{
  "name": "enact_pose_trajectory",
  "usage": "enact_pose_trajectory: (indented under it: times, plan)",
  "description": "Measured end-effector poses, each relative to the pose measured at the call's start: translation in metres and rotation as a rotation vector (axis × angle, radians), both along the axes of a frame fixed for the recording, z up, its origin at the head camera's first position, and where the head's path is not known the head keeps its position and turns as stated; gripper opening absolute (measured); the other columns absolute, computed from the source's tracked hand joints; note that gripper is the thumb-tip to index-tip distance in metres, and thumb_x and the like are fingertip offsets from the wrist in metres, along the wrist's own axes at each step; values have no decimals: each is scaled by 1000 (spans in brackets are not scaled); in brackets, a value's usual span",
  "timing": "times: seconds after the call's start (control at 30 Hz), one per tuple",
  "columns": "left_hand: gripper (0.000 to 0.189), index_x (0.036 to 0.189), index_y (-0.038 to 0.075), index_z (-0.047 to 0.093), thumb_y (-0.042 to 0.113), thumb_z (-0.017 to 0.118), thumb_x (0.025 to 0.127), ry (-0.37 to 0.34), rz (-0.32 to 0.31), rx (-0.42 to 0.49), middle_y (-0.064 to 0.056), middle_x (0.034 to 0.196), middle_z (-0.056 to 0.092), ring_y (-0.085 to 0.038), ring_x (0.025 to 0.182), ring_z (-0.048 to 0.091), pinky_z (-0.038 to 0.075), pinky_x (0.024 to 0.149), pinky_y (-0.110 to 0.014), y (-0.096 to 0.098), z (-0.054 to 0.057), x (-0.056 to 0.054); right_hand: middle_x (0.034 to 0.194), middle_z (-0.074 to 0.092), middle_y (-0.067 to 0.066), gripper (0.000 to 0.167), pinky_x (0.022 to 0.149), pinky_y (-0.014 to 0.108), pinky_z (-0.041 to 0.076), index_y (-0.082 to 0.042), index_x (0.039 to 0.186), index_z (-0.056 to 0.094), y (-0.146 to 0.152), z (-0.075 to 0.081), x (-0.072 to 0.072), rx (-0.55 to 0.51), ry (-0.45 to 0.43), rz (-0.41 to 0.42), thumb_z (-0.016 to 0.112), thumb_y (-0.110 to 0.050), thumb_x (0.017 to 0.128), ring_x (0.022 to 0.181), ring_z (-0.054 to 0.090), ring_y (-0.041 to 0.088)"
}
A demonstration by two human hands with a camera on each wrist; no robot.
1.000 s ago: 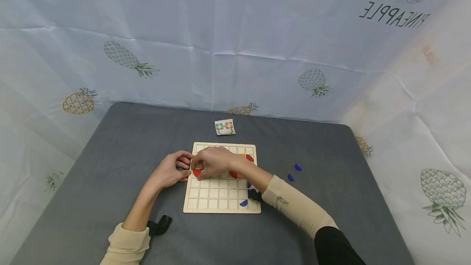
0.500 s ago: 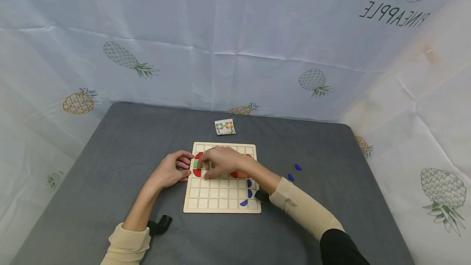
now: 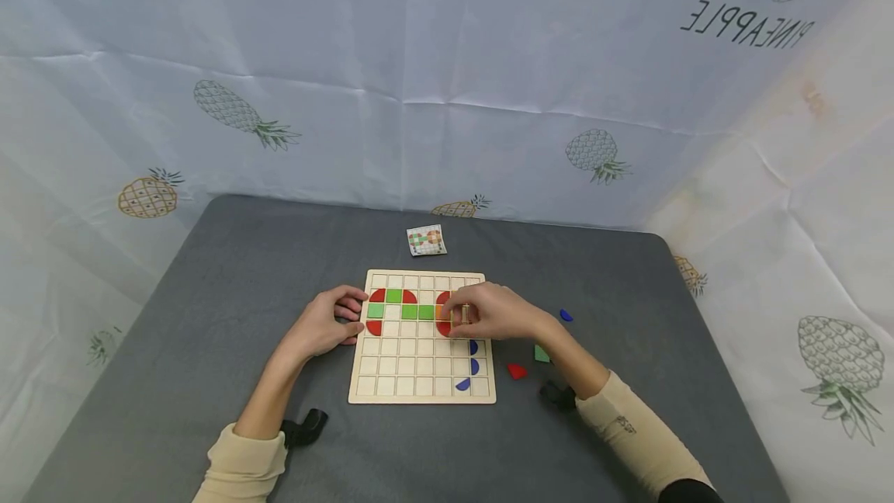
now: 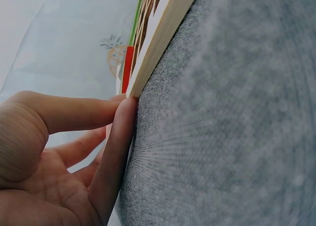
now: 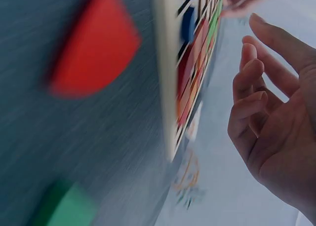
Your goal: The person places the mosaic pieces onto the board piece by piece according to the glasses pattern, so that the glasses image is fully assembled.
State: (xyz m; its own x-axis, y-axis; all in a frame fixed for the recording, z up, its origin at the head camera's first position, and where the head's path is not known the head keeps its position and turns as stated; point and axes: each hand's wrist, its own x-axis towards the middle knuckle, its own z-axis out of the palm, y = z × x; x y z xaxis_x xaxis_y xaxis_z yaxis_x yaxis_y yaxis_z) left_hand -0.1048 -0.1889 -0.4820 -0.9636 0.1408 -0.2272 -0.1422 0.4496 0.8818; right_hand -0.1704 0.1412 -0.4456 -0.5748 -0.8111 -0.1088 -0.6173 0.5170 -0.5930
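In the head view a pale wooden grid board point(image 3: 412, 388) lies on the grey table, with red quarter-circle pieces point(image 3: 374, 327), green squares point(image 3: 410, 312) and orange pieces around its upper rows. My left hand point(image 3: 327, 322) grips the board's left edge, thumb and fingers right at the rim; the left wrist view shows the thumb point(image 4: 94, 113) at the board's corner. Over the right side of the board is my right hand point(image 3: 497, 312), hiding some pieces there. Its fingers point(image 5: 247, 88) are loosely bent in the right wrist view, with nothing showing between them and the thumb.
Several blue half-round pieces point(image 3: 474, 367) lie on the board's lower right. Right of it on the table are a red quarter-circle point(image 3: 517, 371), a green piece point(image 3: 541, 353) beside my forearm, and a blue half-round point(image 3: 566, 315). A small pattern card point(image 3: 427, 241) lies behind the board.
My right hand has moved from the board's left side to its right side, exposing green squares in the upper rows and loose pieces on the table. The left hand has stayed in place.
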Motion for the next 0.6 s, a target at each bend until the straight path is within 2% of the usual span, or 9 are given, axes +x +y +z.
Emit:
enact_pose_trajectory:
  times: [0.13, 0.23, 0.43, 0.6]
  plan:
    - [46, 137, -2, 64, -6, 75, 93, -3, 3, 2, -21, 117, 62, -24, 98, 61, 68, 69, -34, 0, -1, -1, 89, 67, -13, 23, 57, 18, 40, -18, 117, 80, 31, 0, 10, 23, -9, -61, 83, -30, 97, 65, 51, 2]
    - [46, 137, -1, 64, -6, 75, 93, -5, 6, -1, -21, 118, 62, -24, 100, 61, 68, 69, -34, -1, -2, -1, 90, 67, -12, 24, 57, 18, 42, -19, 118, 80, 52, -1, 19, 27, -19, -88, 84, -28, 97, 65, 51, 0]
    - [46, 137, -1, 64, -6, 75, 93, -6, 8, -3, -20, 118, 62, -27, 101, 62, 69, 71, -35, -1, -4, -1, 99, 70, -8, 28, 63, 18, 49, -20, 121, 80, 91, -4, 40, 42, -53, -179, 86, -26, 94, 71, 54, -2]
    - [46, 138, -2, 63, -6, 74, 93, -11, 8, -3, -21, 118, 62, -26, 101, 62, 69, 71, -35, -1, -4, -1, 108, 73, 0, 34, 65, 20, 51, -18, 122, 79, 120, -11, 52, 15, -60, -239, 89, -19, 91, 72, 55, -3]
